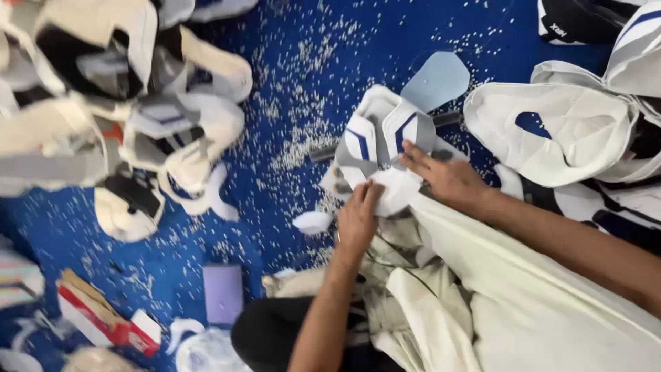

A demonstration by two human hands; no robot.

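A white shoe upper [383, 135] with grey panels and dark blue stripes sits over a dark bar at the middle of the view. My left hand [358, 219] pinches the white lower edge of this upper from below. My right hand [446, 180] presses on its right side, fingers spread over the grey panel. A pale blue-grey flap [436, 80] sticks up behind the upper. Cream-white cloth [523, 303] covers my lap under both forearms.
A heap of finished white, grey and black shoe uppers [124, 103] fills the upper left. More white uppers [558, 127] lie at the right. The blue floor [303, 62] is strewn with small white scraps. A red and white box [103, 320] and a lilac block [222, 293] lie at the lower left.
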